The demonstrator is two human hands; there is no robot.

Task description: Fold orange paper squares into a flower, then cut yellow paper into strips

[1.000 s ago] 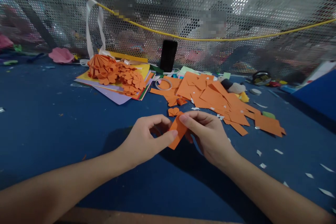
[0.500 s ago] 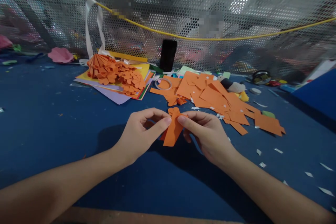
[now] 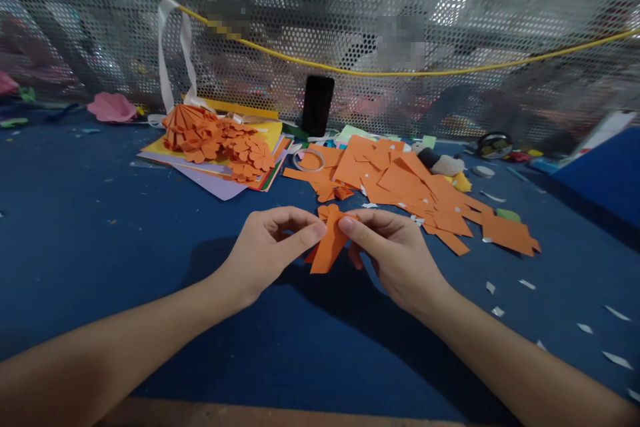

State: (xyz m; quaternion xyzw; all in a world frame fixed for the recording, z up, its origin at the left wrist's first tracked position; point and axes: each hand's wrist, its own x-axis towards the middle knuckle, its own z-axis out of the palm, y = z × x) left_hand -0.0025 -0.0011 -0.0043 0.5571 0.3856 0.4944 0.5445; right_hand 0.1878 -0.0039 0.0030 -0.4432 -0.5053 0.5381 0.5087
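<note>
Between my two hands is an orange paper piece (image 3: 327, 248), with a long strip hanging down and small rounded petal shapes at its top. My left hand (image 3: 273, 250) pinches its left edge between thumb and fingers. On the other side, my right hand (image 3: 393, 250) grips its upper right edge, thumb on the near face. The fingertips behind the paper are partly hidden. Just beyond the hands lie cut orange paper sheets (image 3: 410, 177), spread in an overlapping heap. Folded orange paper flowers (image 3: 250, 153) rest on a stack of coloured paper (image 3: 220, 187) to the left.
A black phone (image 3: 318, 107) leans upright against the perforated metal screen (image 3: 360, 7). A tape roll (image 3: 309, 159) lies by the orange sheets. White paper scraps (image 3: 527, 284) are scattered at right, near a blue panel (image 3: 600, 170). A pink paper flower (image 3: 113, 108) sits far left.
My hands stay in nearly the same place with the orange paper between them. The strip's lower end has tipped up slightly. The whole view has shifted a little.
</note>
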